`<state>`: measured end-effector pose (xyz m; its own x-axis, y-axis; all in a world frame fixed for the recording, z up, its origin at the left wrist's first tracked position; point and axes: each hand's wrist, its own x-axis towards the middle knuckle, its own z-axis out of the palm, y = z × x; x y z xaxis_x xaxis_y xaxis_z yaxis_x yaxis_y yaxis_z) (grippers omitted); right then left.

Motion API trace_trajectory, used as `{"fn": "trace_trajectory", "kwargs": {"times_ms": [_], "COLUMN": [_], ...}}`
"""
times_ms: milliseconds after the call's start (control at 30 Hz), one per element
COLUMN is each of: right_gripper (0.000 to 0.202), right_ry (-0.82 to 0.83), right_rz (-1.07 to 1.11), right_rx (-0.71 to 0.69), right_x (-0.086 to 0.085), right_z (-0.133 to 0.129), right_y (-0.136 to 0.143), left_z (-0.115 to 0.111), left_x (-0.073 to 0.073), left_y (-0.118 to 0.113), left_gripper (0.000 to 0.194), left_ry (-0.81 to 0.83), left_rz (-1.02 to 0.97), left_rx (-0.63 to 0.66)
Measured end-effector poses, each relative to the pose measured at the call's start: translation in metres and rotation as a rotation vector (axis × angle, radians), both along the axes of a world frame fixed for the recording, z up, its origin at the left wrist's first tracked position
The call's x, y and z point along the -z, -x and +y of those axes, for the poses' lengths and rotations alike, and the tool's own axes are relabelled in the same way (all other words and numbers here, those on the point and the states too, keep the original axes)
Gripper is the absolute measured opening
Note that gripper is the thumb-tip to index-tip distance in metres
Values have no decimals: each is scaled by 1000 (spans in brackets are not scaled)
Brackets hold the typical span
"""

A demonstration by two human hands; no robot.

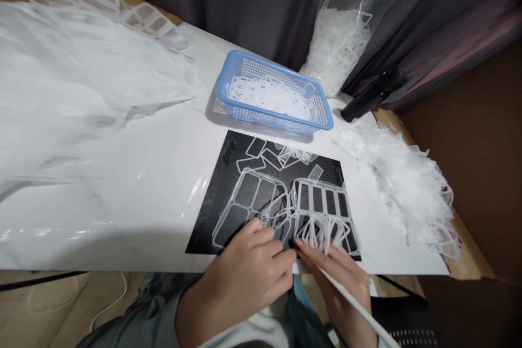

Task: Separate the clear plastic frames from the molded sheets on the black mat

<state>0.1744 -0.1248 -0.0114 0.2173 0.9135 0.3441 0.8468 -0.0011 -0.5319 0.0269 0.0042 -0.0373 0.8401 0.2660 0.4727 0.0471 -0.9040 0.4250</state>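
On a black mat [207,212] at the table's front edge lie two translucent plastic frame sheets: a left sheet [250,201] with large openings and a right sheet [316,212] with narrow ones. My left hand [255,263] is closed over the left sheet's near edge, fingers curled; what they pinch is hidden. My right hand [338,274] has its fingers drawn together at a bunch of thin white plastic loops [324,231] above the right sheet. A white cord or rod [354,302] runs along that hand. Loose small rectangular frames [273,157] lie at the mat's far side.
A blue basket [277,114] of white pieces stands behind the mat. Large piles of translucent sheets [81,76] and plastic pieces [408,185] lie left and right. A filled clear bag [338,43] and black cylinder [362,103] stand at the back.
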Motion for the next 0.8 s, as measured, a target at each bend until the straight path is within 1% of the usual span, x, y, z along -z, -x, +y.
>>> {"fn": "trace_trajectory", "kwargs": {"times_ms": [100,200,300,400,500,600,700,800], "right_gripper": [33,34,32,27,19,14,11,9], "right_ry": [-13,-22,-44,-45,47,117,116,68], "right_rz": [72,128,176,199,196,203,228,237], "right_rx": [14,63,112,158,122,112,138,149], "right_x": [2,9,13,9,0,-6,-7,-4], "right_z": [-2,-6,-8,-7,-5,-4,-4,-3], "right_y": [-1,-3,-3,-3,-5,-8,-9,-6], "left_z": [0,0,-1,-1,0,0,1,0], "left_x": [0,1,2,2,3,4,3,2], "left_y": [0,0,0,0,2,4,6,7], "left_gripper": [21,16,17,17,15,9,13,16], "left_ry": [-5,-4,-3,1,-25,-106,-147,-160], "left_rz": [4,8,2,-1,14,18,-6,-30], "left_rx": [5,1,0,-3,14,33,33,31]}}
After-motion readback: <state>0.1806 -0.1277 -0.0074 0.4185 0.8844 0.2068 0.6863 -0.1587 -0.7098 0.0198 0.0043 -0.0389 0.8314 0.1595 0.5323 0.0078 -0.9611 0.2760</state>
